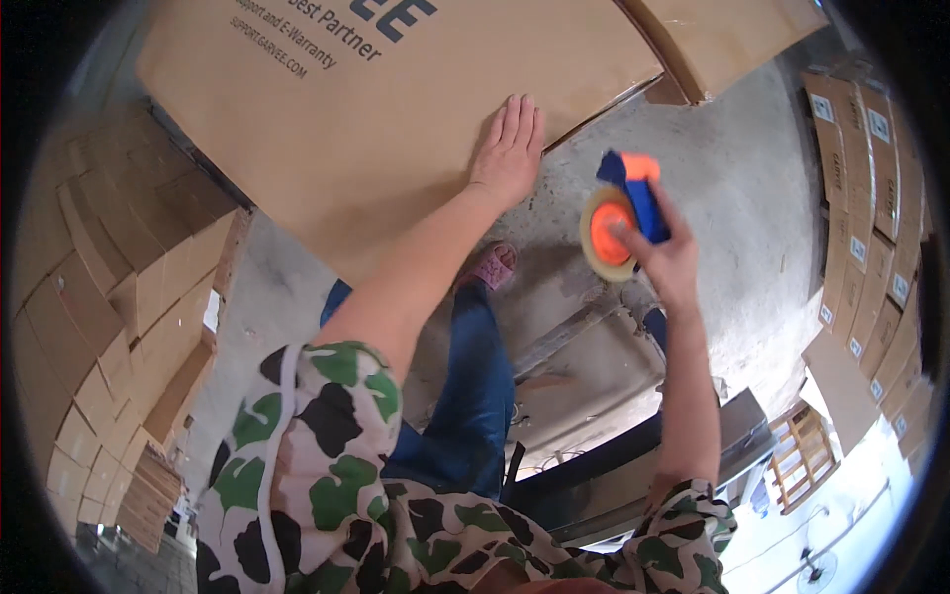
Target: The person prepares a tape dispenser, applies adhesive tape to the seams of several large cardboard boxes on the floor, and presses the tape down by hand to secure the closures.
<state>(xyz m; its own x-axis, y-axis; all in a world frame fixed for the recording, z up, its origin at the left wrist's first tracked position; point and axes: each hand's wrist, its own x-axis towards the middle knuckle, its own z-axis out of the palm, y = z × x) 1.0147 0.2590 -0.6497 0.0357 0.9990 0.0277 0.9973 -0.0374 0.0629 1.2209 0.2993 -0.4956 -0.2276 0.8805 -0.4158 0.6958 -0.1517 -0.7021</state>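
A large brown cardboard box (297, 148) with dark print lies in front of me. Flat on its near right part rests my left hand (508, 148), fingers stretched out and pointing away from me. To the right of the box, over the grey floor, my right hand (668, 247) grips a tape dispenser (645, 203) with a blue and orange body. A tan tape roll (588, 243) sits on its orange hub, and my thumb lies by the hub. The dispenser is apart from the box.
Another carton (732, 40) adjoins the box at the far right. Stacked cartons stand along the left (99, 327) and right (866, 228) sides. My foot in a pink sandal (492, 265) is below the box edge. A dark-edged bench (614, 475) is close behind my right arm.
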